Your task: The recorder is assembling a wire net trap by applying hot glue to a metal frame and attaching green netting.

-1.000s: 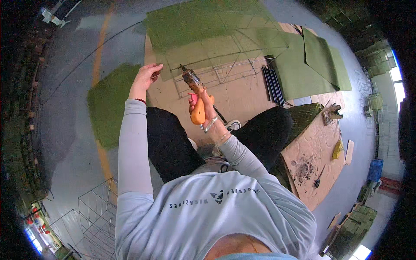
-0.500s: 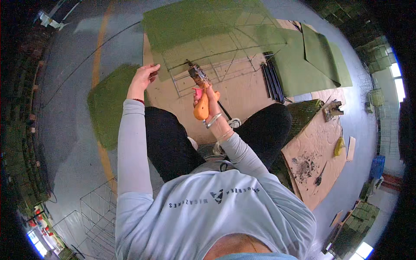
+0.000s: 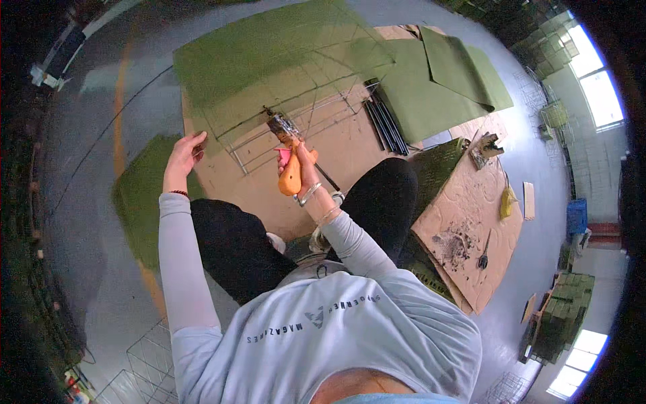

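My right hand is wrapped round the orange handle of a hot glue gun with a pink trigger. Its dark, crusted nozzle points away from me at the wire frame, and a black stick trails from its back end. Farther left, my left hand hovers by the frame's near left corner, fingers partly bent and apart, with nothing visible in them. Green mesh fabric lies over the upper part of the frame. Whether the nozzle touches the frame or fabric I cannot tell.
Beneath the frame is cardboard. Black glue sticks lie right of it, beside green sheets. Another green piece is at left. At right, stained cardboard holds scissors, a yellow object and a crusted block.
The whole view has shifted, so the scene sits farther left. My left hand has come slightly nearer to me relative to the frame. My right hand keeps hold of the glue gun.
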{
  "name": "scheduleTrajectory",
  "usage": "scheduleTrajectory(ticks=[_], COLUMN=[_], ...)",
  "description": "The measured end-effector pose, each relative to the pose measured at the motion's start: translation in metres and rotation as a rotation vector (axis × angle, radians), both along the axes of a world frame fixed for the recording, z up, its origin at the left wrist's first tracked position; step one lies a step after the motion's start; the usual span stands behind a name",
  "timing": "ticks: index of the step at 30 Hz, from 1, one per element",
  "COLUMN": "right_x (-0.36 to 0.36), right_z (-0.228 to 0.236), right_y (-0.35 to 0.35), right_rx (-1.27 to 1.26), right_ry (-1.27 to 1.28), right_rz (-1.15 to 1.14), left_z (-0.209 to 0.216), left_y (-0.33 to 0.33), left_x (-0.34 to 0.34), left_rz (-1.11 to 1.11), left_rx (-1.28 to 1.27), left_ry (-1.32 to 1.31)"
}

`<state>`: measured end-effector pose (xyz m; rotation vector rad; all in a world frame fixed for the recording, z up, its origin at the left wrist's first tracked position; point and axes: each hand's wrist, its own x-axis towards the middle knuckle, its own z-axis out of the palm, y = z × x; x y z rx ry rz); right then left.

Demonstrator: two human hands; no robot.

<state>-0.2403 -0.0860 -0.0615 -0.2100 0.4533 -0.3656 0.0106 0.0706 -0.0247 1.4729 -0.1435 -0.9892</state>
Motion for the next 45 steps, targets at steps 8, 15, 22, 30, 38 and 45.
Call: scheduleTrajectory(ticks=[8,15,22,30,38,45], right_x=[-0.005,-0.006,-0.012,-0.015,-0.016,-0.019], right_z=[0.006,-0.012,0.000,-0.021,-0.025,-0.032], right_y=[-0.012,-0.032,-0.043,-0.077,-0.099,-0.116], right_rx=[-0.061,-0.063,-0.130,-0.112,-0.196,-0.188], right_ry=[0.054,0.067,0.090,0.052,0.066,-0.063], right_rz=[-0.060,-0.093,-0.122,-0.175,-0.298,-0.239], left_z=[0.008,0.005,0.007,0.000,0.001,-0.002], left_y=[-0.002,-0.007,-0.001,-0.002,-0.003,-0.008], left_x=[-0.008,-0.007,-0.005,-0.002,-0.004,0.001], left_rz=[0.101,0.184,0.066,0.085,0.117,0.092], left_rx=[0.068,0.074,0.061,0.057,0.100,0.076], left_ry=[-0.009,0.004,0.023,0.006,0.000,0.017])
